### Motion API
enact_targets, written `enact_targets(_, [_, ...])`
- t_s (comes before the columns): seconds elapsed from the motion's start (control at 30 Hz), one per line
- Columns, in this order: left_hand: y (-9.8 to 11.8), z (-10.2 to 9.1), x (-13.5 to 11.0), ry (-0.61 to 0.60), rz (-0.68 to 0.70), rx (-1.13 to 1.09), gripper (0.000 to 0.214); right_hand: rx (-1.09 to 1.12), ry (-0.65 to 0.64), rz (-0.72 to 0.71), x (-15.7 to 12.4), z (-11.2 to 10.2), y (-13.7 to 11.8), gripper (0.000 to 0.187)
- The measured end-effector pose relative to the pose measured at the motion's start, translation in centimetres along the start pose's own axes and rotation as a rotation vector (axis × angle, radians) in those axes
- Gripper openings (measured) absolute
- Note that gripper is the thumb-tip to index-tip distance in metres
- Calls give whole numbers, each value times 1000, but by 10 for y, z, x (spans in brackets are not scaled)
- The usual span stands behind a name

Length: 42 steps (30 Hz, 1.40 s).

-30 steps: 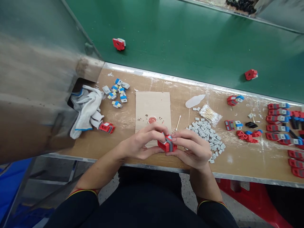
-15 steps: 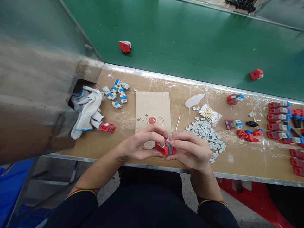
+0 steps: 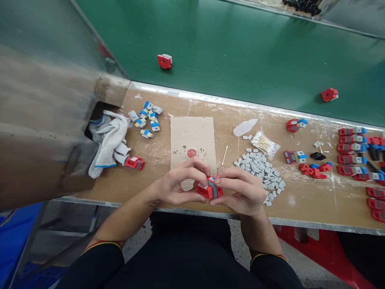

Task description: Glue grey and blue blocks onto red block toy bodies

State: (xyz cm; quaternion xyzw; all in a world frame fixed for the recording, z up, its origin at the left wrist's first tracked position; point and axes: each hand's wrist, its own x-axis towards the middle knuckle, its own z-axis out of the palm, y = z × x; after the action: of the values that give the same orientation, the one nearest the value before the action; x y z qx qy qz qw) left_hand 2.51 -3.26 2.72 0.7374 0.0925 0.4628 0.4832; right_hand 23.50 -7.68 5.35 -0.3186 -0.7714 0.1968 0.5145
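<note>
Between my two hands, close to the table's front edge, is a red and grey plastic toy part (image 3: 209, 189). My left hand (image 3: 185, 182) pinches its left end, with fingertips on top and the thumb below. My right hand (image 3: 242, 188) grips the right end in the same way, so the fingers cover much of the part. Just beyond lies a cardboard sheet (image 3: 192, 132) bearing a small dish of reddish liquid (image 3: 191, 152). A cotton swab (image 3: 224, 155) rests right of the sheet, and a heap of small grey plastic pieces (image 3: 258, 167) spreads beside my right hand.
White gloves (image 3: 110, 140) and a red toy part (image 3: 135, 163) lie left, near grey-blue pieces (image 3: 146, 118). Packed cotton swabs (image 3: 265, 144) and a translucent bag-like piece (image 3: 245, 127) sit right of centre. Red-blue assemblies (image 3: 351, 149) line the far right. Behind runs a green belt (image 3: 240, 52).
The two red parts on the green belt have shifted slightly to the right. Both hands keep hold of the toy part, which has tipped a little; the view has moved slightly.
</note>
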Motion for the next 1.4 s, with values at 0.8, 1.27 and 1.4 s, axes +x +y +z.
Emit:
enact_targets(0.8, [6,-6,4,57,-14,96,27,92,16,127,-4,5,4,29])
enact_targets(1.27, [11,-9,4,109,54,307,14,-117,-11,75,-5,1,-2,46])
enact_targets(1.4, [11,-8,4,142,82,354,12,-175,15,61,-4,2,-3,46])
